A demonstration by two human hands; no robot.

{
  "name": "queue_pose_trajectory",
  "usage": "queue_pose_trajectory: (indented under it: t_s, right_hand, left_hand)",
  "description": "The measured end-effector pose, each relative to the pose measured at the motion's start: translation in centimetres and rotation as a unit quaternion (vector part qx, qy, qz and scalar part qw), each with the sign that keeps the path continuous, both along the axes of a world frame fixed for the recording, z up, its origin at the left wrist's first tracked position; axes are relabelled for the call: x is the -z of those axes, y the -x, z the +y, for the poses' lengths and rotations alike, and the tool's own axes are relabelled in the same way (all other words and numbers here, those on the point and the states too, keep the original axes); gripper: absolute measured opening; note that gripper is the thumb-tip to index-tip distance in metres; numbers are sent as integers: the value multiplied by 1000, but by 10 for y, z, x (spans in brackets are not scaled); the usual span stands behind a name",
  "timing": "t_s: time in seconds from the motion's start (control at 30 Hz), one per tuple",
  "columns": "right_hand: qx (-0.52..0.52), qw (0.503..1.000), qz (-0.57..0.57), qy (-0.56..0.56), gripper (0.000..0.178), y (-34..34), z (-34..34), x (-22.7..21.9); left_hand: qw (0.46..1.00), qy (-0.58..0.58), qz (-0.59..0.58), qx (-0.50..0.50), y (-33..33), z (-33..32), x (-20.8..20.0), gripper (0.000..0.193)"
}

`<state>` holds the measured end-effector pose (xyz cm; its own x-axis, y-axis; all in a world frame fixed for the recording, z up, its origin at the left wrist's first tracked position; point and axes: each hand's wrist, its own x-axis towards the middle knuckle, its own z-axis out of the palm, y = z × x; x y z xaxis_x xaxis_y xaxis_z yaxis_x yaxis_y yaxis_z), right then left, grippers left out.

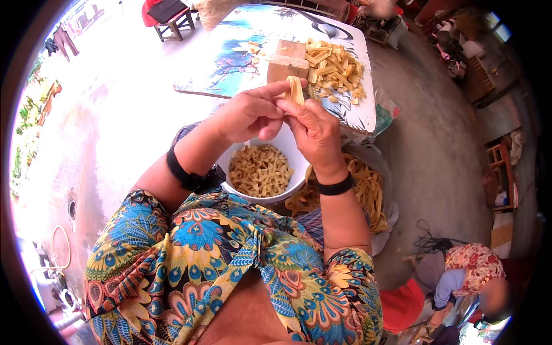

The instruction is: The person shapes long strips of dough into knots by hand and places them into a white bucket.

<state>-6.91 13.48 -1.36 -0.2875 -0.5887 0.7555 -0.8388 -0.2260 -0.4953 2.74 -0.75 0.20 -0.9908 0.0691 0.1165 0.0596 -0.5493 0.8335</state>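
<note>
Both hands meet above the near edge of a low table (230, 34). Between their fingers is a flat, pale yellow strip (295, 90), bent into a loop. My left hand (248, 112) pinches it with the index finger stretched along it. My right hand (315, 131) grips its lower end between thumb and fingers. Below them, a white bowl (286, 140) holds many small, light-brown folded or knotted pieces (259, 171). Beside the bowl, a greyish bag (386, 172) contains long yellow strips (370, 192), partly hidden by my right forearm.
On the table, a wooden block (286, 60) stands beside a pile of short yellow strips (336, 66). A small stool (172, 23) is at the far left. Another person (468, 270) bends over at the lower right, near a red cloth (404, 307). Shelving (501, 172) lines the right side.
</note>
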Motion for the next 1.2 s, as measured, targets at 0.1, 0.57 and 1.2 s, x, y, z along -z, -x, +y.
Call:
queue_pose_trajectory:
  t_s: [0.1,0.57,1.2]
  right_hand:
    - [8,999,24,45,20,4,-4,9]
    - [-175,695,-694,70,8,-1,-9,10]
    - [-205,886,-417,-16,9,43,26,15]
  left_hand:
    - [998,-58,-1,5,2,0,2,46]
    - [984,-56,35,-168,22,21,28,28]
    - [992,101,-71,-30,-6,19,21,14]
